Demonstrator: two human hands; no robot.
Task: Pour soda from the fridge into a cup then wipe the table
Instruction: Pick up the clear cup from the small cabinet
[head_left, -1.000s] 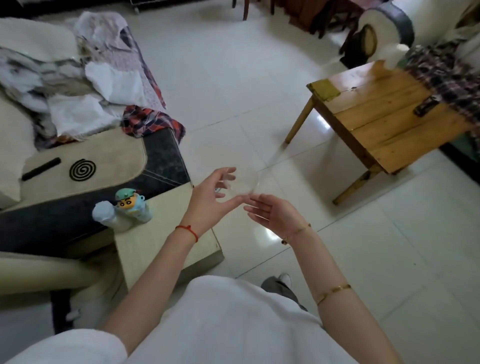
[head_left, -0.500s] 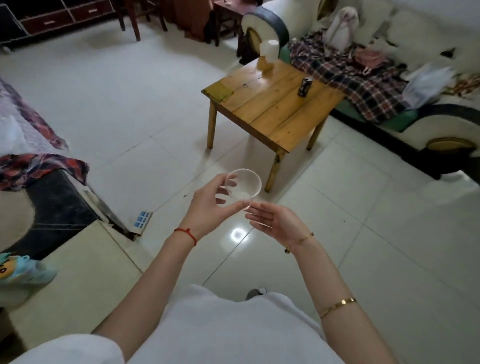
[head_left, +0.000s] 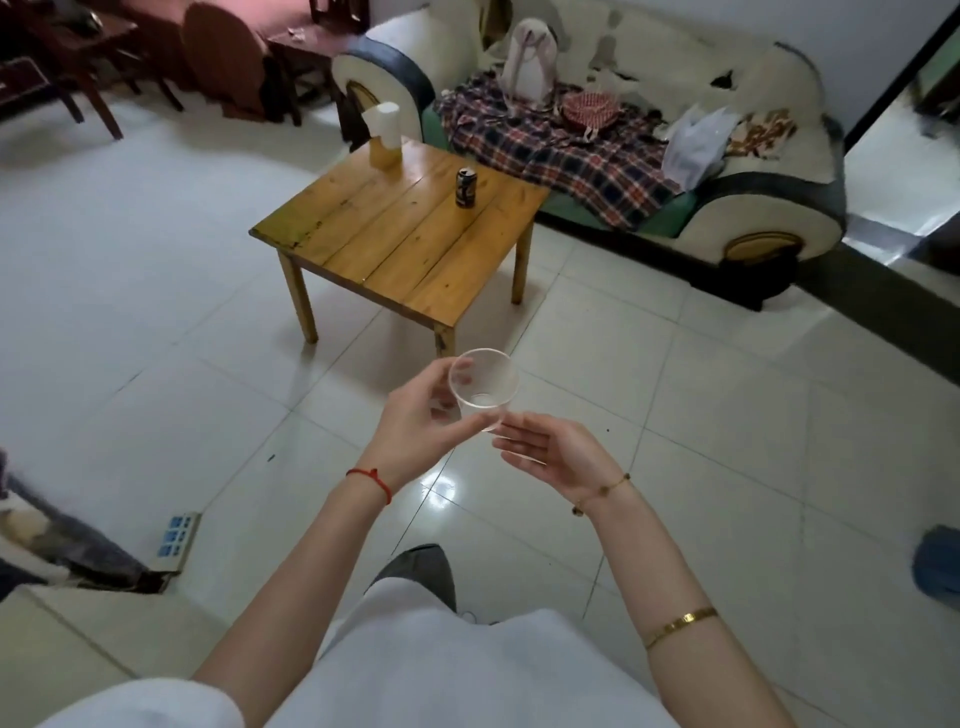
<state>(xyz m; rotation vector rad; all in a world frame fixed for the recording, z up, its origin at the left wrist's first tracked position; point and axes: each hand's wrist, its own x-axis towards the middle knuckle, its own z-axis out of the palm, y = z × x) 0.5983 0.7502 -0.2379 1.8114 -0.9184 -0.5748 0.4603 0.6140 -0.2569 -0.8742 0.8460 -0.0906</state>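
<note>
So right now I've got the clear plastic cup (head_left: 483, 387) pinched in the left hand (head_left: 415, 423), thumb under one side and fingers curled round the other, mouth up and tipped a little away from me. The right hand (head_left: 550, 457) is just beside the cup's base with straight, relaxed fingers and holds nothing; can't quite tell whether the fingertips touch the plastic, since it's see-through and the edge gets lost against the floor tiles.

The bit that matters: the wooden table (head_left: 363, 244) sits straight ahead of both hands, well apart from them, with bare floor in between. The soda can (head_left: 466, 188) stands upright on its far side, a touch right of the line from the hands, so I'd say the right hand is the nearer one for grabbing it while the left sets the cup down. Cup looks empty to me, so pouring isn't started yet. There's also a white roll on a stand (head_left: 383, 134) at the table's far-left corner, probably handy for the wipe later.
</note>
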